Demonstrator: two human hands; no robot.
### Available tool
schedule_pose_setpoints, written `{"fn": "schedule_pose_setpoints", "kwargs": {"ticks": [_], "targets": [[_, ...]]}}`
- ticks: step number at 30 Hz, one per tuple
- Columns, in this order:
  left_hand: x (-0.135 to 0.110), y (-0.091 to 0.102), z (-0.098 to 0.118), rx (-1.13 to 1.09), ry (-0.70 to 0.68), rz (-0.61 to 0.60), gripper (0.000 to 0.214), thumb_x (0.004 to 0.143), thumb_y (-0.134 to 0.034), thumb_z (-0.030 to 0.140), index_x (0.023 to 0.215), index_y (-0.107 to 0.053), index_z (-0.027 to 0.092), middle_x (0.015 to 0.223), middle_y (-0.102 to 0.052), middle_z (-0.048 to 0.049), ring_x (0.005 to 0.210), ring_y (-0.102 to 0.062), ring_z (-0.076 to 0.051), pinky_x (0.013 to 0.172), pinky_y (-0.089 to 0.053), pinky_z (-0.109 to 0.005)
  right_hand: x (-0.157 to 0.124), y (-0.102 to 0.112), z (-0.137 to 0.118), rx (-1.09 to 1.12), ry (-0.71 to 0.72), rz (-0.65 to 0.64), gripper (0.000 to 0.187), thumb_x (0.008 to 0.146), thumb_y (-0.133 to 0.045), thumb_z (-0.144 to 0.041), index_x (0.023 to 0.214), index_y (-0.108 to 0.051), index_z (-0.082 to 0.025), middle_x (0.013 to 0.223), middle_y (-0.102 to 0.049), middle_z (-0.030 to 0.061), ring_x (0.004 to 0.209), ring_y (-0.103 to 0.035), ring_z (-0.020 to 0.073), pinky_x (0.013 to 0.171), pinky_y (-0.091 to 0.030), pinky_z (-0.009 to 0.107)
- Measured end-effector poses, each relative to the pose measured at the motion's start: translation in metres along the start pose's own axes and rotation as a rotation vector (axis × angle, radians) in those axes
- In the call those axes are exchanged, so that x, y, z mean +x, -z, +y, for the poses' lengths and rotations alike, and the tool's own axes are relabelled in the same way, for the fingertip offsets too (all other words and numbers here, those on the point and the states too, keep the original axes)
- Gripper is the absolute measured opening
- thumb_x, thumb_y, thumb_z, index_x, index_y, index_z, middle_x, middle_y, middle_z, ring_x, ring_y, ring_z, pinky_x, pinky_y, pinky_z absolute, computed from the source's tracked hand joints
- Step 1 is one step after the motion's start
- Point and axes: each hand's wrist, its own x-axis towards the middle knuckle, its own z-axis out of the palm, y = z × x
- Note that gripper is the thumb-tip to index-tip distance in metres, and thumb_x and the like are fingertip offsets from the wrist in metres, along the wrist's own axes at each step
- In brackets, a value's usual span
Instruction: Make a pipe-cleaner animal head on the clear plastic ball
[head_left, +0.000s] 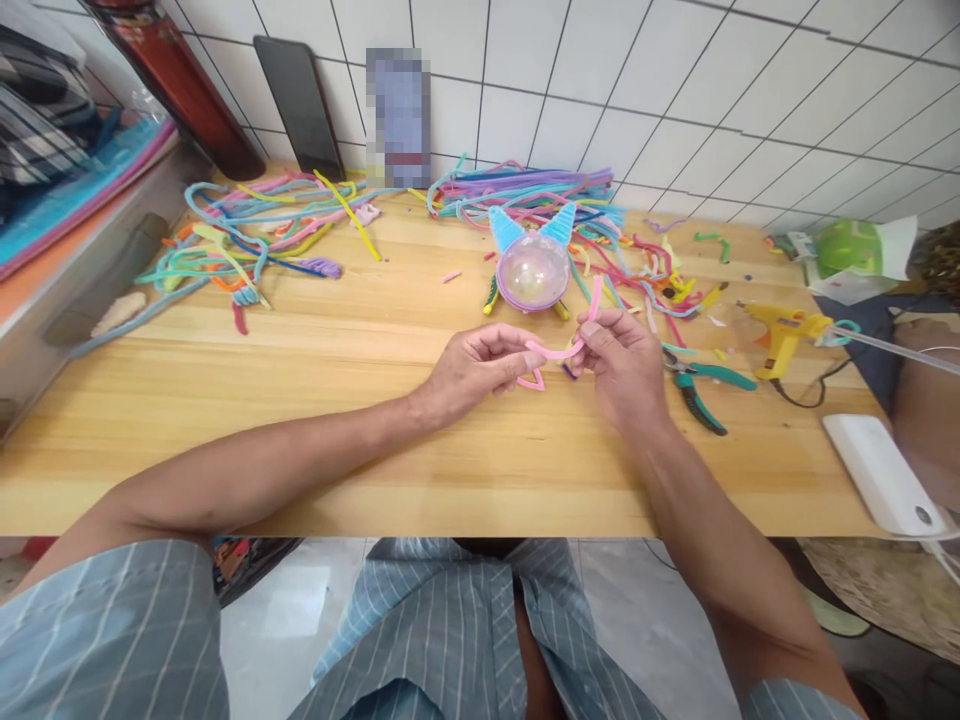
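Over the middle of the wooden table (360, 430), a pink pipe cleaner (559, 353) runs between my two hands. My left hand (487, 365) pinches it near a bent, pointed loop that hangs below the fingers. My right hand (619, 365) grips the other stretch, and a straight end sticks up above the thumb. Just beyond the hands stands a clear round dome (534, 275) with a purple rim and two blue pipe-cleaner ears (556, 222). Green-handled pliers (705, 385) lie right of my right hand.
Loose pipe cleaners lie in a heap (247, 235) at the left, with a bundle (525, 190) by the tiled wall. A yellow glue gun (784, 335) and a white power bank (881, 475) are at the right. A dark phone (300, 105) leans against the wall.
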Motion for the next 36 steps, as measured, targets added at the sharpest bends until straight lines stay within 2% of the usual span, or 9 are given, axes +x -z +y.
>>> {"fn": "schedule_pose_setpoints", "kwargs": {"ticks": [2, 4, 9, 16, 22, 28, 33, 36], "targets": [[0.0017, -0.0001, 0.0018, -0.036, 0.009, 0.040, 0.045, 0.083, -0.091, 0.056, 0.100, -0.081, 0.016, 0.085, -0.082, -0.0040, 0.052, -0.056, -0.005, 0.049, -0.043, -0.020, -0.0003, -0.0009, 0.0008, -0.004, 0.016, 0.021, 0.035, 0.074, -0.094, -0.041, 0.092, -0.071, -0.023, 0.064, -0.068, -0.0067, 0.049, -0.059, 0.0093, 0.047, -0.051, 0.022], [0.0021, -0.0005, 0.0032, -0.053, 0.004, 0.060, 0.043, 0.083, -0.091, 0.056, 0.096, -0.081, 0.016, 0.089, -0.082, -0.0047, 0.054, -0.057, -0.005, 0.050, -0.045, -0.020, -0.0014, -0.0018, 0.0011, -0.013, 0.040, 0.045, 0.035, 0.075, -0.094, -0.041, 0.092, -0.069, -0.024, 0.063, -0.067, -0.0077, 0.048, -0.059, 0.0093, 0.047, -0.051, 0.022], [0.0014, -0.0013, 0.0019, -0.052, 0.021, 0.050, 0.044, 0.080, -0.094, 0.055, 0.101, -0.083, 0.017, 0.076, -0.079, -0.0018, 0.052, -0.054, -0.006, 0.050, -0.045, -0.021, -0.0047, -0.0034, -0.0001, -0.045, 0.065, 0.096, 0.037, 0.076, -0.094, -0.043, 0.092, -0.066, -0.025, 0.064, -0.069, -0.0075, 0.048, -0.062, 0.0110, 0.047, -0.053, 0.024], [-0.0002, -0.0020, -0.0012, -0.020, 0.009, 0.005, 0.044, 0.080, -0.094, 0.052, 0.103, -0.082, 0.017, 0.077, -0.079, -0.0027, 0.055, -0.058, -0.007, 0.052, -0.045, -0.021, -0.0043, -0.0031, 0.0008, -0.054, 0.068, 0.104, 0.037, 0.079, -0.092, -0.044, 0.095, -0.064, -0.025, 0.064, -0.070, -0.0075, 0.046, -0.063, 0.0116, 0.048, -0.055, 0.025], [-0.0006, -0.0030, 0.0024, -0.038, -0.004, 0.024, 0.043, 0.081, -0.093, 0.055, 0.093, -0.081, 0.016, 0.066, -0.070, 0.0018, 0.053, -0.054, -0.006, 0.051, -0.045, -0.020, -0.0057, -0.0059, 0.0027, -0.033, 0.012, 0.058, 0.036, 0.076, -0.092, -0.041, 0.094, -0.066, -0.024, 0.062, -0.071, -0.0063, 0.047, -0.065, 0.0124, 0.046, -0.053, 0.023], [-0.0007, -0.0017, 0.0004, -0.023, 0.006, -0.003, 0.048, 0.081, -0.093, 0.057, 0.106, -0.082, 0.018, 0.069, -0.073, 0.0016, 0.052, -0.054, -0.006, 0.051, -0.043, -0.020, -0.0062, -0.0069, 0.0043, -0.046, -0.006, 0.060, 0.033, 0.076, -0.089, -0.038, 0.094, -0.066, -0.024, 0.063, -0.070, -0.0073, 0.047, -0.063, 0.0110, 0.046, -0.053, 0.022], [-0.0045, -0.0022, 0.0018, 0.037, -0.028, -0.042, 0.044, 0.082, -0.093, 0.054, 0.105, -0.085, 0.018, 0.078, -0.078, -0.0025, 0.057, -0.055, -0.007, 0.052, -0.042, -0.021, -0.0055, -0.0064, 0.0055, -0.046, -0.013, 0.062, 0.033, 0.076, -0.089, -0.039, 0.094, -0.065, -0.024, 0.063, -0.069, -0.0071, 0.049, -0.065, 0.0120, 0.046, -0.053, 0.023], [-0.0063, -0.0021, 0.0040, 0.071, -0.050, -0.045, 0.042, 0.083, -0.091, 0.057, 0.097, -0.085, 0.018, 0.081, -0.079, -0.0038, 0.057, -0.053, -0.007, 0.053, -0.042, -0.022, -0.0061, -0.0062, 0.0060, -0.066, -0.022, 0.048, 0.032, 0.077, -0.089, -0.040, 0.095, -0.066, -0.024, 0.066, -0.069, -0.0067, 0.051, -0.066, 0.0118, 0.048, -0.054, 0.023]]}}
